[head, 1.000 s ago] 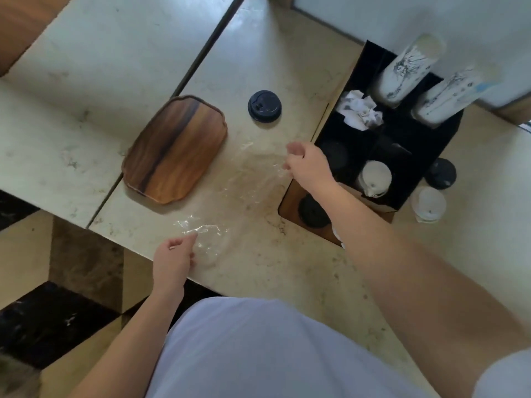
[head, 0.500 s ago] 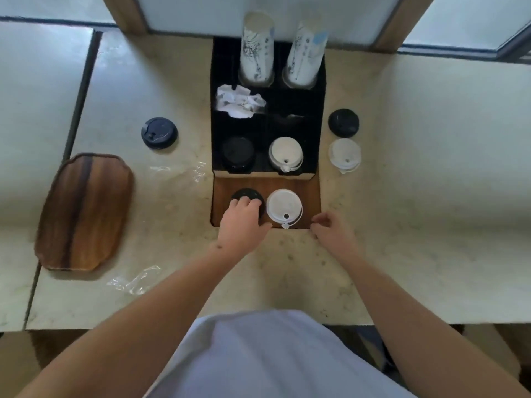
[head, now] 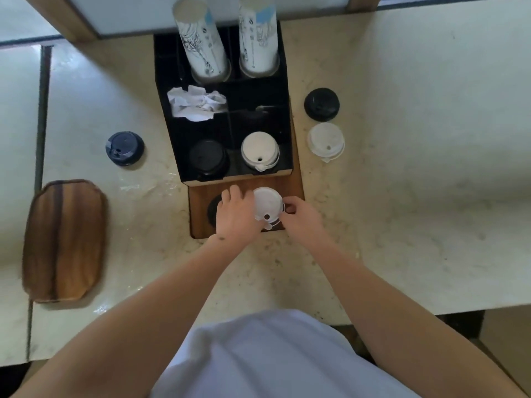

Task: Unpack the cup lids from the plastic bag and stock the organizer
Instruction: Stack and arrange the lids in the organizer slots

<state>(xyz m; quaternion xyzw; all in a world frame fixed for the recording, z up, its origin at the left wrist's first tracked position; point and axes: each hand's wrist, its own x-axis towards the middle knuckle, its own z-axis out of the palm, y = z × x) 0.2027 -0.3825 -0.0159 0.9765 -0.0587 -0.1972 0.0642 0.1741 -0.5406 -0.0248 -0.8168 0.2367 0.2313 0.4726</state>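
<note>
The black organizer (head: 287, 90) stands mid-counter with a wooden front section (head: 294, 186). A white lid stack (head: 267, 205) sits in that front section. My left hand (head: 237, 218) grips its left edge and covers most of the black lids (head: 212, 209) beside it. My right hand (head: 300, 218) pinches the stack's right edge. More black lids (head: 208, 159) and white lids (head: 260, 149) fill the organizer's front compartments. Clear plastic bag film (head: 143, 182) lies flat on the counter left of the organizer.
Loose lids lie on the counter: a black lid (head: 125, 147) at left, a black lid (head: 321, 104) and a white lid (head: 326, 141) at right. Crumpled paper (head: 196, 104) and two cup stacks (head: 201, 44) fill the organizer's back. A wooden tray (head: 64, 239) sits far left.
My left hand left the plastic film, passed over the black lids and now grips the white stack. My right hand came from the counter edge to the stack's right side.
</note>
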